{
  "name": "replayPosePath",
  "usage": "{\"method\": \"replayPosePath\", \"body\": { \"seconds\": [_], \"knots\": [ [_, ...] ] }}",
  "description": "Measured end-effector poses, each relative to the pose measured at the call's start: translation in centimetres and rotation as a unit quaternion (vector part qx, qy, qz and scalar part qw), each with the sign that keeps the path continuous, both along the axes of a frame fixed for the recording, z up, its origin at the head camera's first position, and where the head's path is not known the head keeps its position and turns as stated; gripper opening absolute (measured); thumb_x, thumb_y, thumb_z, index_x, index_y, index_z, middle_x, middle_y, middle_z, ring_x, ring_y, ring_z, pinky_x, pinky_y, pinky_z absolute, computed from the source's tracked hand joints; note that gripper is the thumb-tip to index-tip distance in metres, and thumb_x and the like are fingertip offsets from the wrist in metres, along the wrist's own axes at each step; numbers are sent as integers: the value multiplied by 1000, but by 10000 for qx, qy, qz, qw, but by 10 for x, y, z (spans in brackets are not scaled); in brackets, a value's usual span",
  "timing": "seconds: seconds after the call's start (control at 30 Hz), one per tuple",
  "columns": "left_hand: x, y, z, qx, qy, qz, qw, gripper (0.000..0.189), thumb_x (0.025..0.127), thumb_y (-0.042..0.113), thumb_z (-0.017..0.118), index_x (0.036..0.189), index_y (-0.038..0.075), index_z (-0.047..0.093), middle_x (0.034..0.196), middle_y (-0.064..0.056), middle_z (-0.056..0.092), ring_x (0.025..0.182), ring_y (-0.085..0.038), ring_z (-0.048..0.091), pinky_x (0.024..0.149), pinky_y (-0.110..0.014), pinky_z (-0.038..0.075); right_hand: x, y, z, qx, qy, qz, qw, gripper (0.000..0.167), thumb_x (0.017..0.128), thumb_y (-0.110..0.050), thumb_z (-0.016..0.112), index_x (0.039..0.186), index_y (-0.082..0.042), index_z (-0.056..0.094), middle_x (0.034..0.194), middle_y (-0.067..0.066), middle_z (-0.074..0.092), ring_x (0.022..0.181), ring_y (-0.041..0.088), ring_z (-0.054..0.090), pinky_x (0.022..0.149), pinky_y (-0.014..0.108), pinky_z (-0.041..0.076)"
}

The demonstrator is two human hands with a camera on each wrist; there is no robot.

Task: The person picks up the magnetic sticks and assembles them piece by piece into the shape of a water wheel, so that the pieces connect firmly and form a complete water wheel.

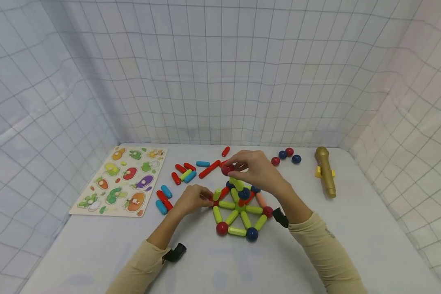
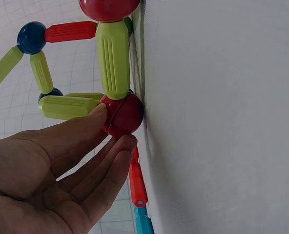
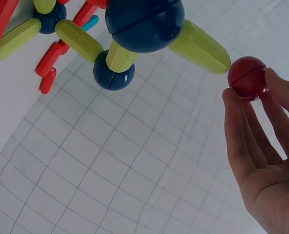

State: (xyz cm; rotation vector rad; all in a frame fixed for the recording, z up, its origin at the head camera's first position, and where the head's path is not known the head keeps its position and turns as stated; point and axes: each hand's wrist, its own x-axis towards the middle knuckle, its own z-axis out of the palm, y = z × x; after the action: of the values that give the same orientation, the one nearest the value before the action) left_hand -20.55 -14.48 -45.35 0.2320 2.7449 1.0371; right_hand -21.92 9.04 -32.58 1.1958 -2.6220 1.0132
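Note:
A frame of magnetic rods and balls stands on the table in front of me, with yellow-green rods (image 1: 237, 231) meeting at a central hub. My left hand (image 1: 192, 200) pinches a red ball (image 2: 122, 114) at the frame's left corner; a yellow-green rod (image 2: 113, 61) rises from that ball. Above the frame, my right hand (image 1: 255, 169) holds another red ball (image 3: 247, 78) between thumb and fingers. This ball touches the tip of a slanting yellow-green rod (image 3: 200, 46), whose other end meets a raised dark blue ball (image 3: 147, 22). The right hand hides part of the frame's back.
Loose red rods (image 1: 175, 178), blue rods (image 1: 203, 163) and a yellow-green one lie behind and left of the frame. A vegetable picture board (image 1: 110, 169) is at left. Several loose balls (image 1: 282, 154) sit at the back right, near a gold microphone-shaped object (image 1: 326, 171). Grid-patterned cloth walls surround the table.

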Motion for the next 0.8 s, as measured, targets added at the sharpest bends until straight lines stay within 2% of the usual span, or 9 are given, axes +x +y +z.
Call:
{"method": "replayPosePath", "body": {
  "seconds": [0.23, 0.4, 0.57, 0.7, 0.8],
  "knots": [
    [0, -1, 0, 7, -20, -25, 10000, 25, 84, 18, 76, 108, 10, 73, 99, -2, 73, 88, -14, 62, 78, -29, 55, 0, -13, -3, 727, -93, -8, 9973, 25, 87, -15, 73, 111, -12, 72, 110, 3, 72, 96, 17, 67, 81, 27, 58],
    [-1, -1, 0, 32, 8, 26, 10000, 24, 84, 18, 76, 107, 10, 74, 100, -2, 73, 89, -15, 63, 79, -30, 56, -6, -25, -5, 1031, -186, 62, 9945, 25, 88, -17, 72, 112, -13, 72, 106, 1, 72, 90, 14, 63, 75, 22, 55],
    [0, 2, 2, 37, -9, -6, 10000, 28, 84, 18, 77, 110, 10, 72, 100, -3, 73, 89, -16, 64, 79, -30, 56, -11, -36, -8, 1284, -436, 121, 9907, 24, 88, -16, 72, 111, -11, 73, 98, 0, 71, 86, 12, 61, 73, 20, 53],
    [2, 5, 4, -72, -12, -82, 9999, 38, 84, 23, 77, 119, 12, 67, 100, -4, 72, 89, -16, 64, 76, -30, 56, -14, -40, -11, 1392, -544, 155, 9887, 24, 88, -16, 72, 111, -10, 74, 99, 1, 72, 88, 13, 63, 74, 20, 54],
    [2, 6, 6, -128, 35, -75, 9999, 37, 85, 27, 76, 119, 14, 68, 99, -4, 73, 88, -16, 64, 75, -30, 56, -15, -43, -13, 1392, -551, 195, 9885, 23, 88, -15, 72, 109, -9, 74, 100, 2, 73, 87, 13, 64, 74, 20, 54]
  ]
}}
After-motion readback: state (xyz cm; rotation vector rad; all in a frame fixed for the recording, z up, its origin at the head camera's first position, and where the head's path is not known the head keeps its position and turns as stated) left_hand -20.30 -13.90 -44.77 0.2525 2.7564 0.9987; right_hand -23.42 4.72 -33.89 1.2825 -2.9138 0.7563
